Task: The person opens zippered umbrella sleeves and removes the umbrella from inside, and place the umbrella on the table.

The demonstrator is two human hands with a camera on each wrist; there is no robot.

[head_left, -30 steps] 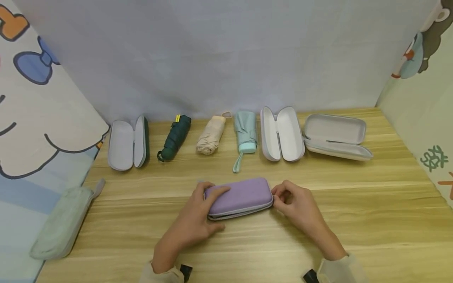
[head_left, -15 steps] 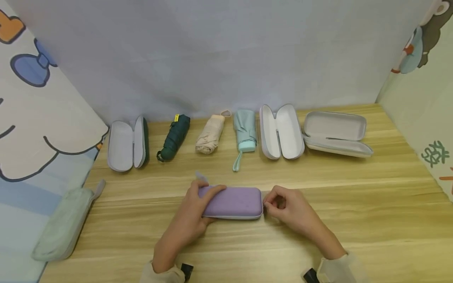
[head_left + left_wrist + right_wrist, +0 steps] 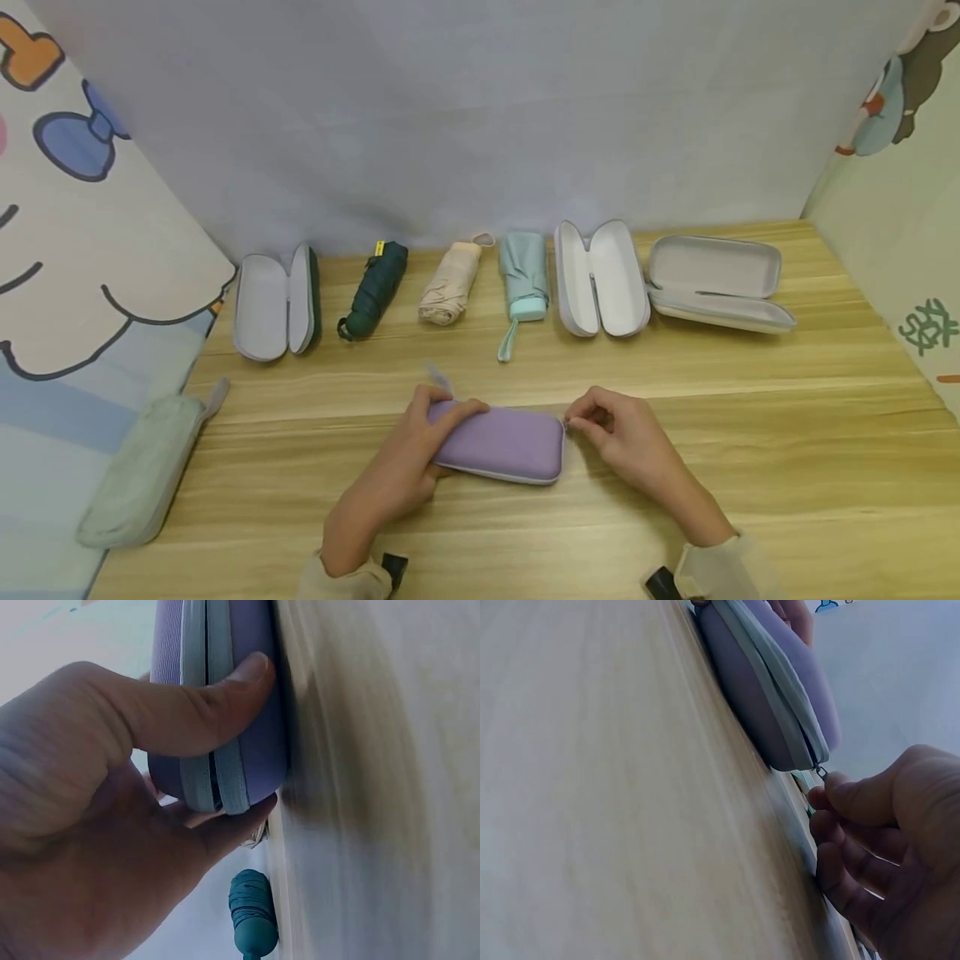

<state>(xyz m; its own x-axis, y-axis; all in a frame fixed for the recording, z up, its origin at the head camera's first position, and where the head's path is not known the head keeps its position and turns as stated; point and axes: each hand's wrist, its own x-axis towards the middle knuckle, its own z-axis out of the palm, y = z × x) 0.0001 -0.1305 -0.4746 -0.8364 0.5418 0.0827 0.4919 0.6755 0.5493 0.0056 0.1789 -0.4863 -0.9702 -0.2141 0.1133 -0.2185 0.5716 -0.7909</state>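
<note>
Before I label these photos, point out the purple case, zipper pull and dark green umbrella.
Purple case (image 3: 502, 443), head view: top face
Zipper pull (image 3: 822, 772), right wrist view: middle
Dark green umbrella (image 3: 378, 285), head view: canopy

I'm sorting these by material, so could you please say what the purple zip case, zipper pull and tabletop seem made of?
Purple zip case: probably matte fabric over a stiff shell, given fine ribbing and firm rounded edges. Zipper pull: likely metal, from its slight glint. Tabletop: satin wood or printed laminate, with streaky grain.
</note>
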